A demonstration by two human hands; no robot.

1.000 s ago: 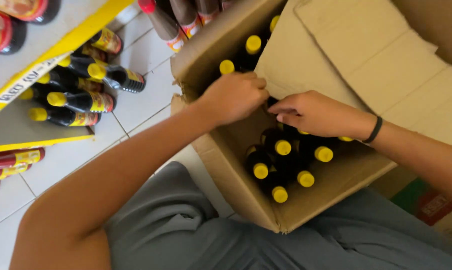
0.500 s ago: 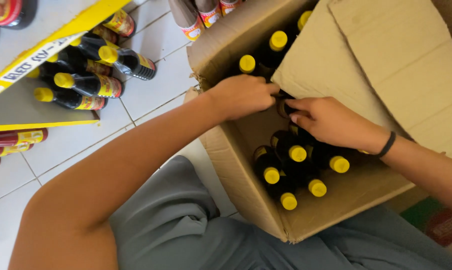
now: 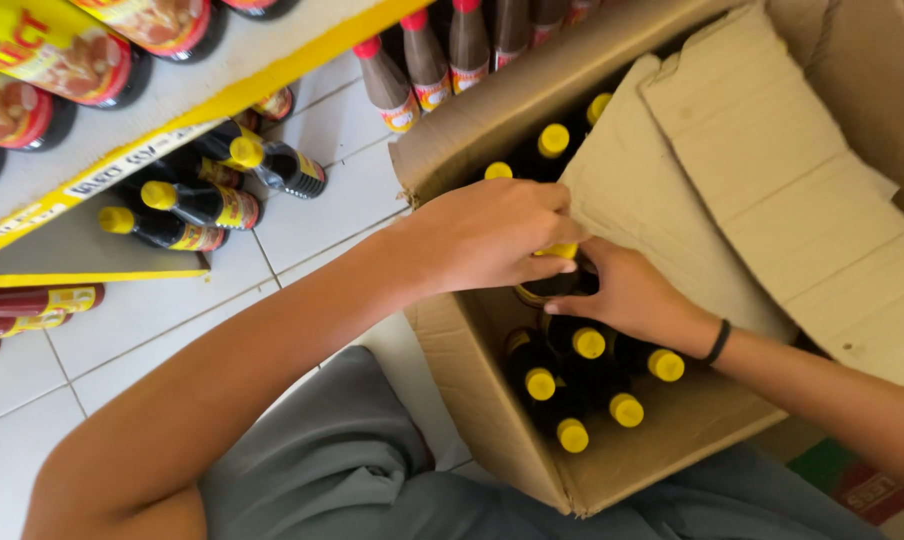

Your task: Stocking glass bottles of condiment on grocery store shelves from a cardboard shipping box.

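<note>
An open cardboard box (image 3: 492, 400) holds several dark sauce bottles with yellow caps (image 3: 572, 390). My left hand (image 3: 492, 235) curls over the yellow cap of one dark bottle (image 3: 552, 285) near the middle of the box. My right hand (image 3: 627, 295) grips the same bottle from the other side, a black band on its wrist. A corrugated cardboard sheet (image 3: 772, 180) lies folded back over the box's right half, hiding what is under it.
More yellow-capped bottles (image 3: 197, 205) lie on the white tiled floor (image 3: 122, 340) at the left under a yellow-edged shelf (image 3: 142, 150). Red-capped bottles (image 3: 422, 70) stand behind the box. My grey-clad lap (image 3: 342, 460) is below.
The view has shifted, so the box sits further right and lower. Both hands have closed in on one bottle, the left now over its cap.
</note>
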